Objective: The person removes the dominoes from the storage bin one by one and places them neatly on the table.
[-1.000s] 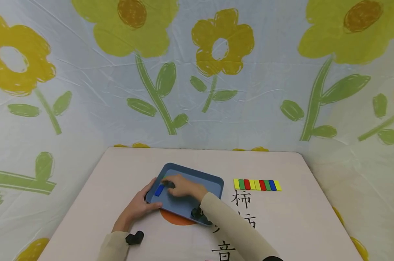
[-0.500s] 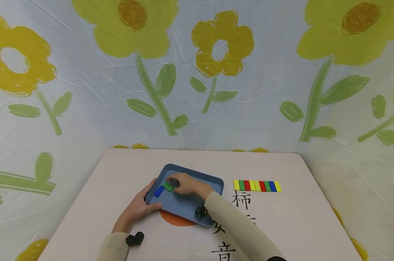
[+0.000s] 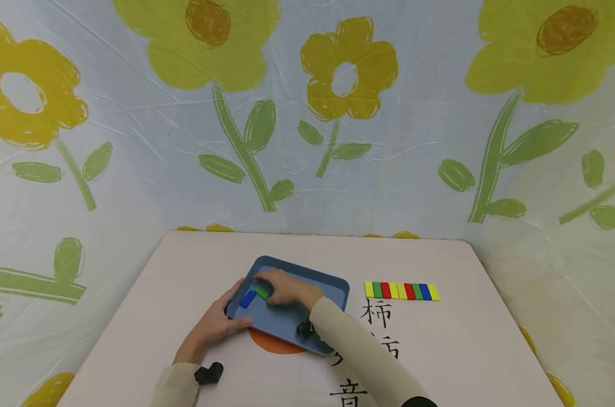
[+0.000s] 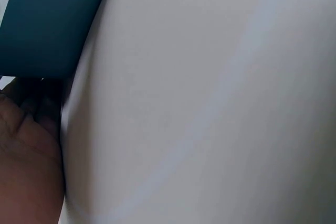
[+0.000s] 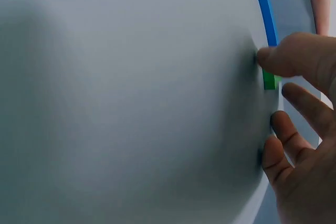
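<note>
A blue-grey rectangular tray (image 3: pixel 287 319) lies askew on the table, its left end gripped by my left hand (image 3: pixel 218 322). The thumb lies on the near rim; the other fingers go round the left side, partly hidden. In the left wrist view, curled fingers (image 4: pixel 34 124) show at the dark tray wall (image 4: pixel 47 24). Inside the tray, a green tile (image 3: pixel 261 291) lies end to end with a blue tile (image 3: pixel 247 299). My right hand (image 3: pixel 289 287) reaches over and pinches the green tile between thumb (image 5: pixel 296 56) and index finger, the other fingertips on the tray floor.
Right of the tray, a straight row of yellow, green, red and blue tiles (image 3: pixel 401 290) lies on the pale table (image 3: pixel 470 339). Black printed characters (image 3: pixel 376 314) run down the tabletop, with an orange printed patch (image 3: pixel 274 343) under the tray. A flowered cloth (image 3: pixel 409 186) hangs behind.
My right hand moved off the green tile to the right, uncovering it, then came back over it. My left hand, the tray and the tile row have stayed put.
</note>
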Available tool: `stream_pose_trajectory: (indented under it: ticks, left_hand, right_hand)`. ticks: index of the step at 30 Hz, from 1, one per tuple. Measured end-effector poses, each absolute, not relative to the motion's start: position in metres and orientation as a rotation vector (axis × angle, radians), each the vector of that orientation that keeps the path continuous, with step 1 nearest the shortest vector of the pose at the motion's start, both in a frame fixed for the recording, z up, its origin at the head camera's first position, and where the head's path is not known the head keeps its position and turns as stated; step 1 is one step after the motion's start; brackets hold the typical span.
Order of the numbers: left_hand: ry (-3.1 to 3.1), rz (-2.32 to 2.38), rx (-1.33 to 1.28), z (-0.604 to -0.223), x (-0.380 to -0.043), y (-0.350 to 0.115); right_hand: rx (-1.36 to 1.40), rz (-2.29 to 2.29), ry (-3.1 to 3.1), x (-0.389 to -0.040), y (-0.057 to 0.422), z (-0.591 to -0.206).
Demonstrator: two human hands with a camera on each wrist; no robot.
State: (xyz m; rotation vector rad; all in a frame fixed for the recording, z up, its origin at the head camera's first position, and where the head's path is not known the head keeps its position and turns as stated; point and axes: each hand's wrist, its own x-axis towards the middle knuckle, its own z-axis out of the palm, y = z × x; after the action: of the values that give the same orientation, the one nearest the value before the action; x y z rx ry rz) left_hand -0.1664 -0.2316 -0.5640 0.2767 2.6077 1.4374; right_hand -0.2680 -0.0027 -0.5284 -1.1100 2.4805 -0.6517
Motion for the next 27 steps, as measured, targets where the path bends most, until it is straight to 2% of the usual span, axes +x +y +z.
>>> stream_pose_trajectory:
  ticks: [12, 27]
  left_hand:
    - [2.618, 1.457, 0.307, -0.566, -0.167, -0.231]
    - [2.609, 1.438, 0.286, -0.566, -0.167, -0.231]
  right_hand:
    - [-1.109, -0.667, 2.507, -0.267, -0.004, -0.533]
    - [-1.043, -0.788, 2.555, -0.265, 0.03, -0.514]
